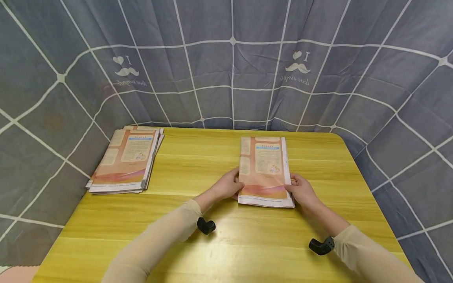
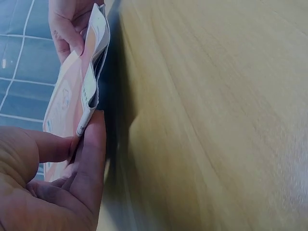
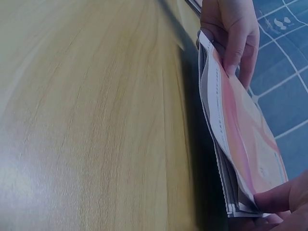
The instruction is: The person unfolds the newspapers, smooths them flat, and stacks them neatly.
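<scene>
A folded newspaper with an orange and pink printed page is held between both hands over the right half of the table. My left hand pinches its left edge, thumb on top and fingers beneath, as the left wrist view shows. On the opposite edge, my right hand pinches the paper near its lower corner. Several folded layers show along the near edge of the newspaper in the right wrist view. A dark shadow lies under it there, so it appears raised off the wood.
A stack of similar folded newspapers lies at the table's far left. The yellow wood-grain table is bordered at the back and sides by a grey curtain with white grid lines. Each wrist wears a small black device.
</scene>
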`<state>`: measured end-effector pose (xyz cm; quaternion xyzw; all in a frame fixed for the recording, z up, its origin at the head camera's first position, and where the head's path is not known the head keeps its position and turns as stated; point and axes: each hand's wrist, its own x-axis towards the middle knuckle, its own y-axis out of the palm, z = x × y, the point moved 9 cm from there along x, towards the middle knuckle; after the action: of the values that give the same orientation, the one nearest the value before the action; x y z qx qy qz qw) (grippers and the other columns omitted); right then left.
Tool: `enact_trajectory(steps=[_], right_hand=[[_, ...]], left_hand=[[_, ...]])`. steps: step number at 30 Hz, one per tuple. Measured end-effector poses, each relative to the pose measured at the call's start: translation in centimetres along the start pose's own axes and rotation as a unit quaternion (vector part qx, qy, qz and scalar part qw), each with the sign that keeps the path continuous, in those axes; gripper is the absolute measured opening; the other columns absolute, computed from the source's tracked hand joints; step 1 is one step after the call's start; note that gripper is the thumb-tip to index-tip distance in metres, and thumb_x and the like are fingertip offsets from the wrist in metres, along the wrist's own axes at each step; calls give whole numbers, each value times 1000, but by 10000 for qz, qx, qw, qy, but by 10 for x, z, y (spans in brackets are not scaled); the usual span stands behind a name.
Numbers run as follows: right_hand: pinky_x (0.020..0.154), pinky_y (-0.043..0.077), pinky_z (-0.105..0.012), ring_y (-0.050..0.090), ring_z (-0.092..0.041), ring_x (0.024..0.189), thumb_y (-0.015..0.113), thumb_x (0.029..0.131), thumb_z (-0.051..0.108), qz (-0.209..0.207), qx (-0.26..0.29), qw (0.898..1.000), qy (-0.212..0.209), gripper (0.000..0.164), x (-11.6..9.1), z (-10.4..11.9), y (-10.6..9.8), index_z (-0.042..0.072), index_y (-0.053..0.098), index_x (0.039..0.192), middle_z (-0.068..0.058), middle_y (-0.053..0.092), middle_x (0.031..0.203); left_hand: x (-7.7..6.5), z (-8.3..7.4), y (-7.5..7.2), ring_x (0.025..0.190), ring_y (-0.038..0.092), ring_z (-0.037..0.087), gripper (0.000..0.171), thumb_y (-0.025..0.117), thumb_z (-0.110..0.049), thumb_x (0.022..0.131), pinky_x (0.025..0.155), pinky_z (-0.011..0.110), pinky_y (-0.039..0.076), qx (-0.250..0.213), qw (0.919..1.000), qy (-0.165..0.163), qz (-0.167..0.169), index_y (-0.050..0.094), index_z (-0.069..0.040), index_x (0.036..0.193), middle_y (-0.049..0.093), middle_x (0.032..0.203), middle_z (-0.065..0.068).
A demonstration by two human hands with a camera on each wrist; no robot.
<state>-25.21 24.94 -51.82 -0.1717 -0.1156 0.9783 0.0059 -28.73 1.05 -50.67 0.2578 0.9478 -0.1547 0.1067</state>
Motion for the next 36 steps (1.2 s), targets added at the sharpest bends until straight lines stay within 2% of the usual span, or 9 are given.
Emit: enact_trajectory(steps=[10,18,27,36], right_hand=[[73,57,-30,69,-18,92,51,105,3,-42,-68,9999,130,46,1,-6,-3,-9,39,147,-27,64,127],[76,57,-29,68,-20,97,51,105,4,9,-99,9997,213,48,2,-8,-2,-9,37,149,-28,60,133],[78,57,-29,66,-22,102,51,105,5,21,-132,9995,269,50,3,-9,-2,-10,36,150,-29,56,139],[79,56,-29,65,-23,104,52,106,9,85,-310,9989,327,51,2,-10,-3,-11,36,149,-29,56,138]], left_hand=[[3,2,5,78,71,24,66,57,-2,103,56,40,60,112,9999,-59,20,28,-10,161,64,94,16],[3,4,7,75,71,24,65,55,-3,103,54,41,60,157,9998,-69,107,27,-11,161,66,94,15],[3,4,9,68,69,21,74,54,-3,104,52,39,59,532,9984,-97,153,14,-12,166,65,91,15],[1,3,8,49,61,19,79,56,-9,104,50,38,58,1166,9927,-223,201,6,-10,166,62,73,13]])
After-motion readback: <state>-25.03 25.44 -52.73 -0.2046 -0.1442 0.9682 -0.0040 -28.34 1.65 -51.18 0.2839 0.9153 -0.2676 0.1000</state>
